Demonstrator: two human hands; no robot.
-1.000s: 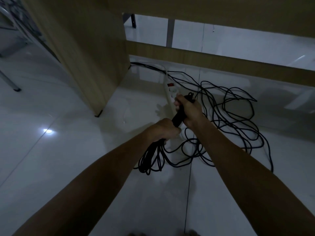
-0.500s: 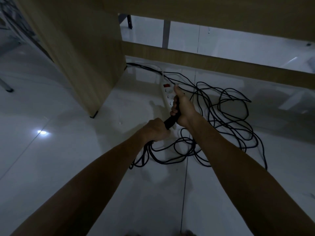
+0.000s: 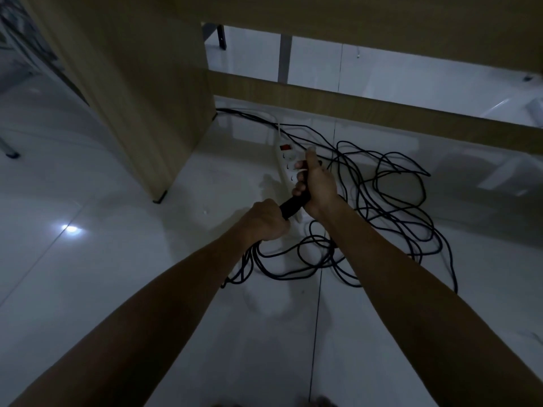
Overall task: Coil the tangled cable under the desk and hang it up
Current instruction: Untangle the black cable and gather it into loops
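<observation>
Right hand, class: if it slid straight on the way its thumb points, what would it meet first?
Likely the white power strip on the floor just ahead of the right hand, or the black cable strands beside it. Depth is unclear from one view; the hand may be well above both.

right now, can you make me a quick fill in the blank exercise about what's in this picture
1. Both the left hand and the right hand grip a gathered bundle of black ____.
2. The rocker switch on the white power strip is coloured ____.
3. The loose cable not yet gathered lies tangled on the ____ floor.
4. The wooden desk panel stands to the ____ of the power strip in the picture.

Missing words: cable; red; tiled; left
</observation>
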